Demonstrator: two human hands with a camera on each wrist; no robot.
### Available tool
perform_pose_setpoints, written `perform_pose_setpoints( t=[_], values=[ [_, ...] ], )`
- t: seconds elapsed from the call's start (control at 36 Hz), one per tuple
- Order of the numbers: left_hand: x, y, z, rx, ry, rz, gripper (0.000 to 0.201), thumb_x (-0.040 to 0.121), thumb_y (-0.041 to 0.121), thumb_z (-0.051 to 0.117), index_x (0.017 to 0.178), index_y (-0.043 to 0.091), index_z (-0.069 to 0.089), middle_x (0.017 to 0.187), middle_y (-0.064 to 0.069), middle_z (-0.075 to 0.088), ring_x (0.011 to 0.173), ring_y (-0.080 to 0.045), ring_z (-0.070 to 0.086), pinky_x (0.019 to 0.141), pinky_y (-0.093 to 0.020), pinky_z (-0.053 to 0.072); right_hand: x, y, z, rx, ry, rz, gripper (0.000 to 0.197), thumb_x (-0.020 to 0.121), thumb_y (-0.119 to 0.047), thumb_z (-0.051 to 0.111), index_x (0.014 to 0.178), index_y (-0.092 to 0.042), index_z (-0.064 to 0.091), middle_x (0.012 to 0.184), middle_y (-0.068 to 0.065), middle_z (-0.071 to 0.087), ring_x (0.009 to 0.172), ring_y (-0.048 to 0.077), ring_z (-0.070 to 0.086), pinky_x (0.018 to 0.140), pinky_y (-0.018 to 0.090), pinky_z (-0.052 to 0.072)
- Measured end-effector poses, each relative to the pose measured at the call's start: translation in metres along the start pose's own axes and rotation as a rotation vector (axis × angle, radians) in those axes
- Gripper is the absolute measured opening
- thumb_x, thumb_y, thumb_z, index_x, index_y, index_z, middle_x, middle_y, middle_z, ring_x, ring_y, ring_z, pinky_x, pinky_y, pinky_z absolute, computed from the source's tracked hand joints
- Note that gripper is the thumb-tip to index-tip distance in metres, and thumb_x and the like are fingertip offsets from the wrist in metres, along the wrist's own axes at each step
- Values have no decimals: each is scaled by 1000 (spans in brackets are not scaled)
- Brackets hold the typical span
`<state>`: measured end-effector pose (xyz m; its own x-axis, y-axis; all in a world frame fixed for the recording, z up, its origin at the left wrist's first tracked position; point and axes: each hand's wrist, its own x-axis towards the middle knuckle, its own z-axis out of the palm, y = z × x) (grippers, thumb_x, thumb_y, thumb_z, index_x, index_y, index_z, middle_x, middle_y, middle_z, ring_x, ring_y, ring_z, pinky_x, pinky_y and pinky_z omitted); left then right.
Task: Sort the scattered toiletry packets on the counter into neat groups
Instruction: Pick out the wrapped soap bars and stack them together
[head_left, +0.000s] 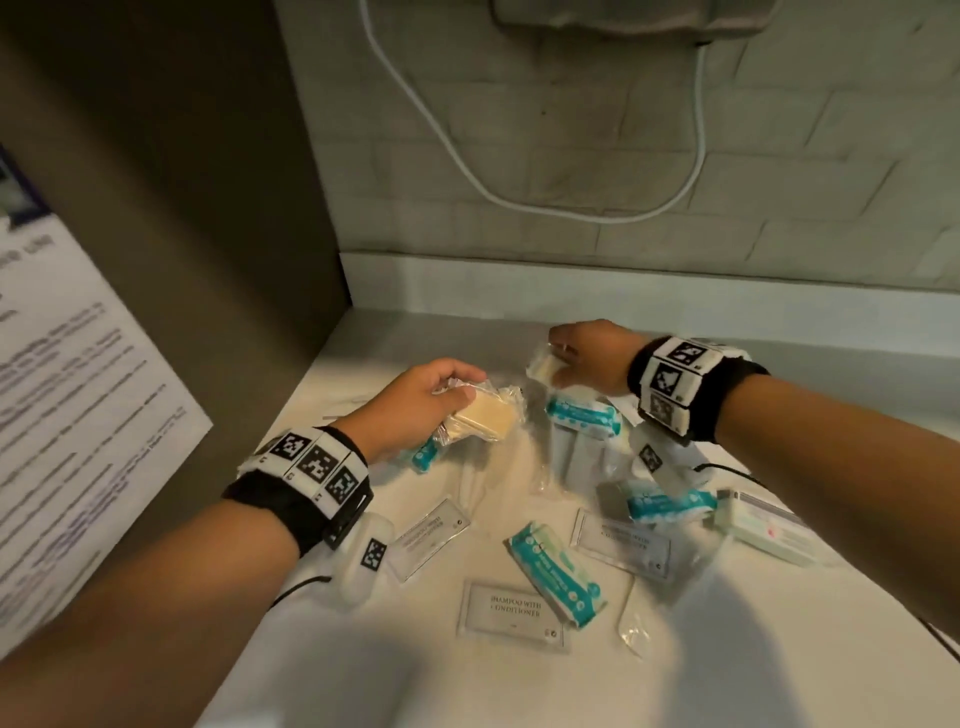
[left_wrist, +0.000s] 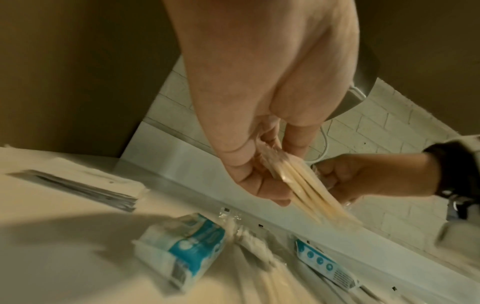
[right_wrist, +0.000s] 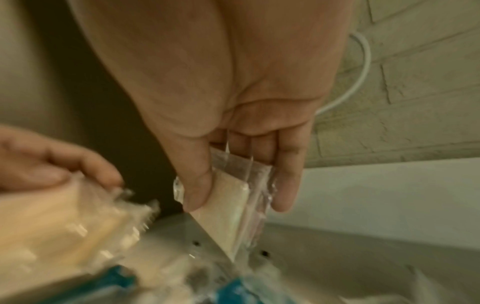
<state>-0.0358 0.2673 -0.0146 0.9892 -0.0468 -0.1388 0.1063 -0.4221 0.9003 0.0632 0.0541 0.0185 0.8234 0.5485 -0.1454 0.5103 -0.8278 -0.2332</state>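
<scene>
Head view: left hand (head_left: 415, 402) is gripping a stack of soaps (head_left: 480, 421), right hand (head_left: 587, 358) is pinching 1 soap (head_left: 545, 366), both above the counter (head_left: 363, 649). Slick wrappers, so that stack's probably fanning out and slipping.

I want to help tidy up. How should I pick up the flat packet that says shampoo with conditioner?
The shampoo packet lies flat on the counter, so there is nothing to wrap your fingers round. Come from above at its near long edge, which looks free. Its right end touches a teal packet. Slide a fingertip under that edge, then pinch it between thumb and finger, probably easiest.
</scene>
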Motion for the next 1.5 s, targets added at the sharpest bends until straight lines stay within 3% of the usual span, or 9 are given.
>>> perform_pose_setpoints(
  t=[0.11,0.22,0.33,0.5,0.67,0.86,1.0,1.22,1.5],
  values=[
    [-27,-16,-10,-12,26,-38,23,99,18,54,116,31,62,113,3,64,86,-12,63,67,-20,48,-29,-36,2,123,18,-93,31,90,-28,64,71,-29,39,73,-7,50,69,14,49,60,25,36],
    [-53,-34,-14,-129,37,-98,24,99,14,53,118,27,61,110,-4,66,74,-5,68,61,-18,49,-48,-79,17,144,-112,-180,20,86,-35,68,85,-30,48,77,-14,50,75,15,50,70,26,37],
    [-72,-41,-16,-226,45,-140,26,99,14,52,119,27,61,115,-9,63,92,-23,64,73,-34,53,-52,-118,44,100,-134,-204,35,81,-38,73,108,-20,60,90,-6,57,81,15,52,72,26,38],
    [-94,-49,-30,-225,87,-138,31,100,13,39,116,23,64,119,-5,61,95,-19,60,73,-31,49,-44,-150,76,218,25,-99,48,71,-35,81,100,-13,49,88,2,58,75,19,52,63,28,44],
    [-111,-65,-43,-259,-9,-158,36,86,55,59,110,29,65,111,-7,68,98,-22,65,82,-42,50,-37,-173,96,238,41,-58,66,64,-41,85,113,-15,48,106,2,57,88,19,55,72,29,48],
    [-108,-82,-61,-248,-20,-193,46,82,-3,50,116,26,58,113,-14,62,87,-24,61,67,-32,49,-29,-185,99,276,-32,-77,75,75,-40,77,137,-20,42,131,0,55,103,17,56,88,27,46],
    [-104,-90,-69,-307,-43,-198,54,77,-9,50,116,27,56,125,-16,57,113,-38,60,95,-50,51,-19,-185,91,135,-175,-103,68,76,-42,76,134,-24,45,126,-2,60,106,19,57,92,31,46],
    [-97,-98,-75,182,-16,-115,48,88,-3,54,130,19,46,123,-5,57,103,-20,58,73,-25,45,0,-202,95,-146,-29,-172,40,76,-40,72,111,-26,60,96,-3,66,81,19,59,64,27,42],
    [-90,-101,-71,891,-78,-231,42,90,22,48,130,23,34,120,-6,34,109,-29,39,91,-42,41,3,-199,109,-402,22,-268,34,82,-48,58,106,-24,59,89,-1,65,91,24,55,77,34,37]
  ],
)
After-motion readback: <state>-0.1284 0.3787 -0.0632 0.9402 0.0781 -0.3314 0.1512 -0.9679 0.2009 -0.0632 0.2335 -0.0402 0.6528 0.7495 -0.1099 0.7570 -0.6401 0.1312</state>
